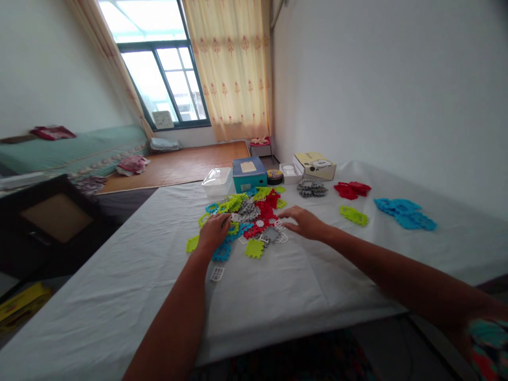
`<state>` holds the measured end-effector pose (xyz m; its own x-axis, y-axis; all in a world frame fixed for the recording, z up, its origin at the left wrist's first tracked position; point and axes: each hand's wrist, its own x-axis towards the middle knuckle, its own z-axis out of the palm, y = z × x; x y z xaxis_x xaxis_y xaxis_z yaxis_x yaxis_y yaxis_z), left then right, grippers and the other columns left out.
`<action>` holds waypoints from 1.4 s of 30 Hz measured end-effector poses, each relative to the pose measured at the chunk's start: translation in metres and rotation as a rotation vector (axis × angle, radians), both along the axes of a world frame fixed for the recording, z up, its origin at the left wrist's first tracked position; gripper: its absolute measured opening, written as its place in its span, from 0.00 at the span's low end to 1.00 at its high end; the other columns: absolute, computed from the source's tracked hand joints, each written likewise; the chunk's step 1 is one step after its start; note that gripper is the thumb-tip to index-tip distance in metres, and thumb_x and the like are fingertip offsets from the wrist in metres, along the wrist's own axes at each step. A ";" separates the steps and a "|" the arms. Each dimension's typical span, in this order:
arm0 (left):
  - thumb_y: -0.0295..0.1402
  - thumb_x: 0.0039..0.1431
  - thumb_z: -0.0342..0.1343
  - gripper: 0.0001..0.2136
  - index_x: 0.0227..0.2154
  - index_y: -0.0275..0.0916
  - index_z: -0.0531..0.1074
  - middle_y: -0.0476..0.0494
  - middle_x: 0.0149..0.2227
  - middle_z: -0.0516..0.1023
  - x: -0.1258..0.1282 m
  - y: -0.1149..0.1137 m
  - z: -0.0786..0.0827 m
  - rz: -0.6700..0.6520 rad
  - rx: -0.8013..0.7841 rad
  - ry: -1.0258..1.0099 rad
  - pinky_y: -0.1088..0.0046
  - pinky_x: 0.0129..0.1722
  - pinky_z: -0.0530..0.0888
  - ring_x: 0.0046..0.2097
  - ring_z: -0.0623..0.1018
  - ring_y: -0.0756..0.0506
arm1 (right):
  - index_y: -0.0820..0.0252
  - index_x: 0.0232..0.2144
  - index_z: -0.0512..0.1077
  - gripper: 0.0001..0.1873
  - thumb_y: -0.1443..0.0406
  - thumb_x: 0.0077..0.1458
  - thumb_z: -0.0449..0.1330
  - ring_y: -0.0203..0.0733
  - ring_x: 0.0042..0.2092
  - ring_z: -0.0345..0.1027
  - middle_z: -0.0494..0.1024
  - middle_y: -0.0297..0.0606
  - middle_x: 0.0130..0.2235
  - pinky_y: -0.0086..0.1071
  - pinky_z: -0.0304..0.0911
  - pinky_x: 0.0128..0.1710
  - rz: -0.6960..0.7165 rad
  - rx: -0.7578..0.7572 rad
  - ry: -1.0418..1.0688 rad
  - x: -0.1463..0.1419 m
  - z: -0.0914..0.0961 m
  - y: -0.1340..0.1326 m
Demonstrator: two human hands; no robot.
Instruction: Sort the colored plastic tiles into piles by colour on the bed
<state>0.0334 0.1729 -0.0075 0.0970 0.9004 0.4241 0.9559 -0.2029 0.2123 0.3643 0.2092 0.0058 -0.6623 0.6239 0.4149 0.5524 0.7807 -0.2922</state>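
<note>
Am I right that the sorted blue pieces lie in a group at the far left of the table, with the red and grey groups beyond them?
Not quite: the head view shows the blue pieces at the far right of the table, not the left. The red group and grey group do lie beyond them.

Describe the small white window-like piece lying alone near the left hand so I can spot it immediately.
Start at the white-covered table and find the mixed colourful pile under both hands. Follow the left hand back toward the wrist: the white grid piece lies alone on bare cloth, nearer the camera than the pile, unlike the coloured pieces heaped together.
</note>
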 end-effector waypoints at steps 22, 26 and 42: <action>0.38 0.63 0.47 0.15 0.47 0.46 0.76 0.44 0.51 0.76 0.001 0.004 -0.013 -0.116 -0.045 0.102 0.60 0.55 0.69 0.53 0.73 0.40 | 0.58 0.34 0.76 0.08 0.60 0.54 0.63 0.37 0.35 0.73 0.81 0.36 0.36 0.28 0.64 0.37 -0.445 -0.136 0.101 0.032 0.026 0.082; 0.38 0.63 0.47 0.15 0.47 0.46 0.76 0.45 0.52 0.76 0.000 0.007 -0.016 -0.115 -0.039 0.117 0.60 0.56 0.69 0.53 0.73 0.40 | 0.60 0.35 0.77 0.14 0.55 0.56 0.58 0.42 0.35 0.73 0.81 0.42 0.34 0.34 0.65 0.39 -0.834 -0.069 0.216 0.126 0.023 0.095; 0.39 0.63 0.47 0.15 0.45 0.47 0.77 0.45 0.51 0.75 -0.002 0.012 -0.020 -0.132 -0.017 0.126 0.61 0.55 0.69 0.53 0.74 0.41 | 0.57 0.40 0.79 0.14 0.58 0.55 0.59 0.51 0.41 0.73 0.80 0.51 0.40 0.38 0.61 0.36 -1.374 -0.101 -0.213 0.268 0.023 0.038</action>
